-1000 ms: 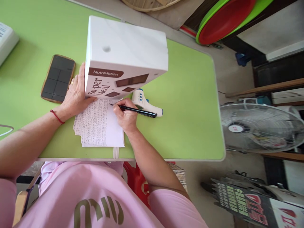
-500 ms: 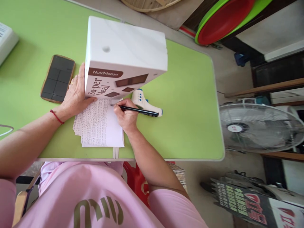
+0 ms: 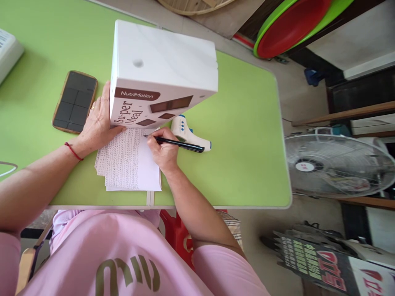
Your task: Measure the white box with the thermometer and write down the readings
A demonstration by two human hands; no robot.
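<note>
My right hand is closed around a black pen, whose tip meets the sheets of paper. Rows of small handwriting cover the left part of the top sheet, while its right strip is blank. My left hand lies with fingers stretched along the left side of a white box marked "NutriMotion", its thumb spread over the paper's upper edge. The box stands just beyond the sheets and hides part of their far end. A white and blue infrared thermometer lies right behind my right hand.
A smartphone in a brown case lies left of the box on the green table. Part of a white object shows at the far left, with a white cable below. A fan stands beyond the table's right edge.
The pen's rear end has shifted slightly to the left, and my right hand has moved very slightly with it. My left hand, the box and the paper look still.
</note>
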